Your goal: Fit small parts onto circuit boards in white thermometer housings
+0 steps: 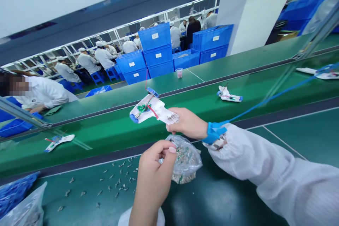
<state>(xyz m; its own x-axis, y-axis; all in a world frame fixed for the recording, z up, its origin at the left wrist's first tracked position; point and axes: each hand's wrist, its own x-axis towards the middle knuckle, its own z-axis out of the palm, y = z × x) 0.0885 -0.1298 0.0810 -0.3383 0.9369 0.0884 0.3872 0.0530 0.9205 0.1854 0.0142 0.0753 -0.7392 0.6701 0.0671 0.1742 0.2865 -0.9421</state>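
Note:
My right hand (186, 123) grips a white plastic half-shell (152, 111) by its handle, holding it above the green belt (106, 130). The shell carries a green board, red and white wires and a blue tip. A blue strap (213, 131) with a blue cord circles that wrist. My left hand (156, 169) is closed in a pinch just below, fingertips at the mouth of a clear plastic bag (185, 160) full of small metal parts. What the fingertips pinch is too small to name.
Small metal parts (113, 180) lie scattered on the dark mat. More white shells (230, 95) (58, 140) (319, 73) ride the belt. Blue crates (156, 47) stand stacked beyond it. A person in white (39, 93) works across at the left; others sit farther back. Plastic bags (21, 201) lie at bottom left.

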